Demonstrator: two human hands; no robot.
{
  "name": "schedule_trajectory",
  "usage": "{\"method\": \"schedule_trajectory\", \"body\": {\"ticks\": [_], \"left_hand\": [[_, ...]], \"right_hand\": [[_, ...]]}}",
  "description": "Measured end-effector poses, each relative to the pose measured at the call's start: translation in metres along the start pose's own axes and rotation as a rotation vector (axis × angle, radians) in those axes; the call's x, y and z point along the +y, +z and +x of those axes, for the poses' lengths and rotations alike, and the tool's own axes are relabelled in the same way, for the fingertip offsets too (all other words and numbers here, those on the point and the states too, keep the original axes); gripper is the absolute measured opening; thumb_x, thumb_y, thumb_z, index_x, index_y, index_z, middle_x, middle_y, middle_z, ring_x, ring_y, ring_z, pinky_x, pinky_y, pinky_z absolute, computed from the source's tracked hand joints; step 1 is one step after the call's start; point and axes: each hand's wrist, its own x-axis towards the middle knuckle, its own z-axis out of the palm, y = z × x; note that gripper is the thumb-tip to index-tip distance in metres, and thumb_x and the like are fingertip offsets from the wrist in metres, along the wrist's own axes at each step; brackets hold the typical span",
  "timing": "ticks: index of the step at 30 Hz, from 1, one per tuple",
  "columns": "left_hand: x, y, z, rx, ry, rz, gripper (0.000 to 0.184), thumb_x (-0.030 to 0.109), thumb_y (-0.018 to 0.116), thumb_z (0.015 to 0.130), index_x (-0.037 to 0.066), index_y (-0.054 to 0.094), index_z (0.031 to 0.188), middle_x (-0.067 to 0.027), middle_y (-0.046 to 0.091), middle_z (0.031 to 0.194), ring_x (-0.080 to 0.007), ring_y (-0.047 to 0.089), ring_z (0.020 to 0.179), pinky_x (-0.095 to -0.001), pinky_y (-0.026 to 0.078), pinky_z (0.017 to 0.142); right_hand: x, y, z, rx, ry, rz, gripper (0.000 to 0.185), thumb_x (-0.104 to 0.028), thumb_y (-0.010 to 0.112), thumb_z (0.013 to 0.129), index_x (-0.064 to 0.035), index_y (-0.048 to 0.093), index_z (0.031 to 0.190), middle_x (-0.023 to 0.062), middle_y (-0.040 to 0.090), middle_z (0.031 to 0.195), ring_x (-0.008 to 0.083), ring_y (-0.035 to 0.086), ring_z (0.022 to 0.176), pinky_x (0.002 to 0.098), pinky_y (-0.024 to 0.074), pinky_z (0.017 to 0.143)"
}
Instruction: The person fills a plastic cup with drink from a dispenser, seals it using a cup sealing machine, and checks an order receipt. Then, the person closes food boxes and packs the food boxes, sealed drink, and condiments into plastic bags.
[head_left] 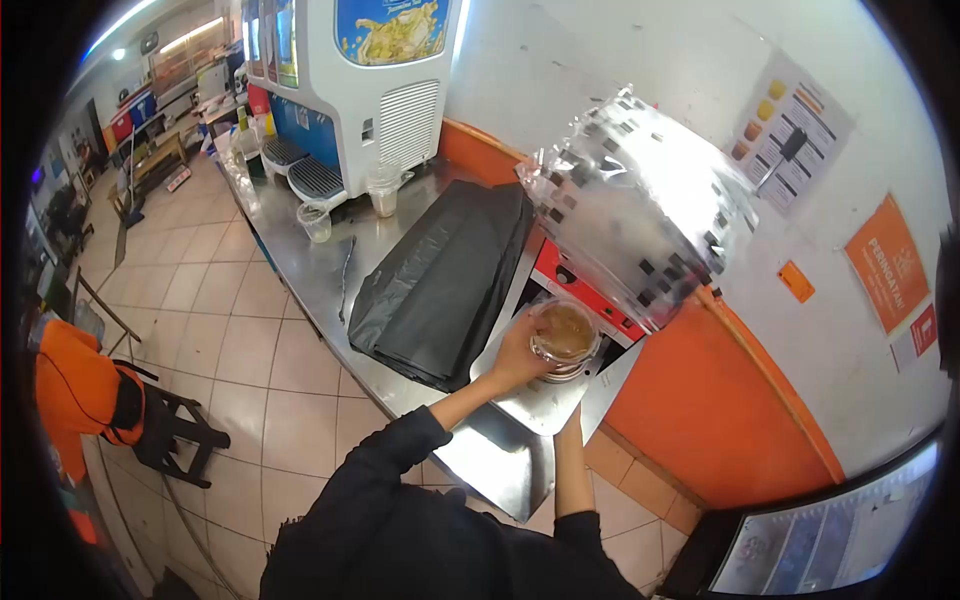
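the black plastic bundle (440, 285) lay on the metal counter (325, 290), and the clear round container (565, 335) was to its right, above the pale metal tray (540, 408). the container showed something brown through its top. the left hand (520, 355) was curled around the container's left side, holding it with the fingers spread along the wall. the right hand (573, 425) came up to the tray's near edge and was mostly hidden there, so whether its grip was wide or narrow could not be told.

just beyond the container, also right of the bundle, stood the red-fronted machine (555, 268), with the clear black-checked cover (650, 190) draped over it. past the far end of the bundle stood the white drink dispenser (405, 110); the stacked clear cups (384, 192) and the single clear cup (315, 222) were between the dispenser and the bundle or just beside them. well to the right of the bundle, the printed menu sheet (800, 130) and the orange notice (888, 262) were on the wall. well to its left, the dark stool (185, 430) stood on the tiled floor (240, 350).
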Motion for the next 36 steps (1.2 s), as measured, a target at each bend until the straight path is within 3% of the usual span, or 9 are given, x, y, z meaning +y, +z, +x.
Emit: {"method": "schedule_trajectory", "body": {"ticks": [3,5,8,11,13,18,21,26,36], "left_hand": [[0.02,-0.032,0.007,0.086,0.115,-0.071,0.047,0.017,0.076,0.051,0.006,0.047,0.086,-0.012,0.051,0.098,-0.0229,0.051,0.092,-0.0328,0.04,0.08],[0.04,-0.064,0.015,0.158,0.202,-0.16,0.048,0.019,0.078,0.05,0.008,0.047,0.085,-0.013,0.05,0.101,-0.0233,0.051,0.093,-0.0324,0.04,0.079],[0.049,-0.122,0.002,0.174,0.253,-0.162,0.05,0.018,0.079,0.048,0.011,0.047,0.086,-0.0159,0.048,0.109,-0.0272,0.05,0.097,-0.0326,0.041,0.079],[0.05,-0.187,-0.024,0.175,0.223,-0.022,0.051,0.018,0.079,0.047,0.012,0.047,0.086,-0.0165,0.048,0.109,-0.0287,0.049,0.098,-0.0329,0.041,0.079],[0.047,-0.227,-0.044,0.219,0.203,-0.013,0.052,0.018,0.079,0.046,0.012,0.047,0.085,-0.0169,0.047,0.11,-0.0304,0.049,0.099,-0.0337,0.041,0.08],[0.043,-0.35,-0.103,0.226,0.002,0.11,0.044,0.016,0.077,0.049,0.011,0.049,0.082,-0.0152,0.05,0.106,-0.0295,0.05,0.096,-0.0316,0.042,0.078],[0.041,-0.429,-0.136,0.297,-0.055,0.191,0.043,0.016,0.077,0.049,0.01,0.05,0.081,-0.0143,0.05,0.104,-0.0287,0.05,0.095,-0.032,0.042,0.077],[0.031,-0.531,-0.17,0.398,-0.29,0.265,0.044,0.016,0.077,0.048,0.01,0.051,0.083,-0.0111,0.051,0.097,-0.0263,0.052,0.091,-0.0316,0.042,0.075],[-0.083,-0.735,-0.155,0.395,-0.422,0.404,0.045,0.025,0.075,0.051,0.008,0.049,0.084,-0.0116,0.052,0.095,-0.0258,0.053,0.086,-0.0317,0.042,0.073]], "right_hand": [[-0.004,0.007,-0.038,0.193,-0.031,-0.043,0.043,-0.032,0.036,0.084,-0.0038,0.036,0.117,0.0136,0.045,0.112,0.0226,0.046,0.1,0.035,0.0382,0.086],[-0.017,0.047,-0.082,0.735,-0.071,-0.025,0.045,-0.032,0.041,0.083,0.0014,0.036,0.113,0.013,0.043,0.109,0.0245,0.043,0.1,0.0356,0.0372,0.085],[-0.017,0.099,-0.121,0.808,-0.305,-0.405,0.043,-0.031,0.039,0.084,-0.0005,0.034,0.114,0.0144,0.038,0.112,0.0254,0.038,0.104,0.0382,0.0304,0.089],[0.002,0.158,-0.113,0.232,-0.913,-0.939,0.038,-0.025,0.046,0.08,-0.0032,0.037,0.11,0.0164,0.038,0.11,0.0264,0.039,0.102,0.039,0.0283,0.09],[0.02,0.215,-0.087,-0.299,-0.872,-1.007,0.05,-0.026,0.054,0.076,-0.0049,0.03,0.116,0.0167,0.036,0.113,0.0268,0.036,0.106,0.0364,0.0263,0.091],[0.12,0.322,-0.04,-0.937,-0.601,-0.954,0.103,-0.007,0.072,0.058,-0.0105,-0.005,0.126,0.0211,0.026,0.121,0.0297,0.036,0.109,0.0405,0.0304,0.09],[0.188,0.379,-0.038,-1.028,-0.389,-0.841,0.093,-0.007,0.073,0.058,-0.0088,0.006,0.122,0.0201,0.031,0.117,0.0287,0.039,0.106,0.0393,0.0332,0.089],[0.282,0.462,-0.029,-1.034,-0.277,-0.854,0.058,-0.02,0.078,0.052,-0.0034,0.044,0.097,0.0204,0.046,0.105,0.0301,0.049,0.097,0.0355,0.0399,0.08],[0.47,0.596,0.082,-1.149,-0.172,-0.791,0.048,-0.016,0.079,0.05,-0.0039,0.05,0.085,0.0167,0.051,0.1,0.0263,0.053,0.09,0.0322,0.0429,0.075]]}}
